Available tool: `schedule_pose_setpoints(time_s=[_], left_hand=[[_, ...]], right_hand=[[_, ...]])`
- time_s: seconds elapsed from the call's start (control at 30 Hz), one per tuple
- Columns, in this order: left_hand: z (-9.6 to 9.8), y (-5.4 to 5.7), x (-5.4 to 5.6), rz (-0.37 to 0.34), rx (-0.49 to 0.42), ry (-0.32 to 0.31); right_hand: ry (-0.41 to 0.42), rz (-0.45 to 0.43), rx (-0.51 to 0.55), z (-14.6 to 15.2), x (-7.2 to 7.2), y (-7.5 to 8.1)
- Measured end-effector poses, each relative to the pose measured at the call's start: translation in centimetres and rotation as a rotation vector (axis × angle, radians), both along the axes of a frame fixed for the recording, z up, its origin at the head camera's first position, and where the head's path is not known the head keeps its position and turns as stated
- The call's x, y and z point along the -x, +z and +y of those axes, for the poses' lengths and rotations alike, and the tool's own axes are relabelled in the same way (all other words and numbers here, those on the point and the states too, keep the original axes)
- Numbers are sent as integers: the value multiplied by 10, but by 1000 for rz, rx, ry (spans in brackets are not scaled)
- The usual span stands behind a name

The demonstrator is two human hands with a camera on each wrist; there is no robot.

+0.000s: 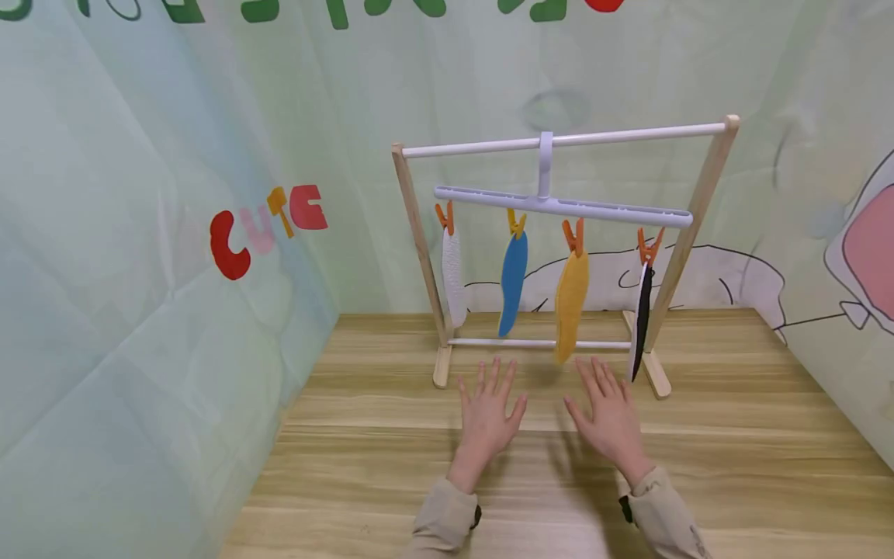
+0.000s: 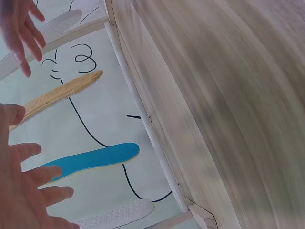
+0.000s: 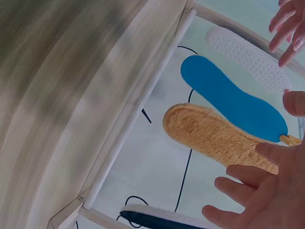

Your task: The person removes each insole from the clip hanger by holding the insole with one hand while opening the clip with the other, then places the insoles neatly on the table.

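Four insoles hang in a row from a lavender hanger (image 1: 615,212): a white textured insole (image 1: 452,279), a blue insole (image 1: 514,283), a fuzzy yellow-tan insole (image 1: 573,303) and a black-and-white insole (image 1: 640,322). An orange clothespin (image 1: 575,237) grips the tan one, and a yellow clothespin (image 1: 516,223) the blue one. My left hand (image 1: 486,415), fingers spread and holding nothing, is in front of the white and blue insoles. Likewise spread and bare, my right hand (image 1: 609,415) is before the tan and black-and-white insoles.
A small wooden rack (image 1: 408,217) with a white top rod (image 1: 628,136) carries the hanger, which tilts down to the right. The rack stands toward the back of a wood-grain table (image 1: 363,466). Printed cloth walls (image 1: 161,155) enclose the table at left, back and right.
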State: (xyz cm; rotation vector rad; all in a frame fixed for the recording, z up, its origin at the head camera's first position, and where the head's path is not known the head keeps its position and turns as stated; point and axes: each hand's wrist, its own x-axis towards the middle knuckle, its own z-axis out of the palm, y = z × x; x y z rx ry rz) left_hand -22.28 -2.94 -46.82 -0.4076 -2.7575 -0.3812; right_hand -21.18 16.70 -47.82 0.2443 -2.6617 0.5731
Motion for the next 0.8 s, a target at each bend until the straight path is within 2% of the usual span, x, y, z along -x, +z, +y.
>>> schedule_pose_setpoints(time_s=[0.4,0.67,0.8], left_hand=[[10,-2,2,61,-122,-56],[18,0,1,73,-188,-84],[21,0,1,97,-201,-90]], right_hand=[[5,259,104,6,8,14],[25,335,179,10,11,30],[42,402,214,12,12,36]])
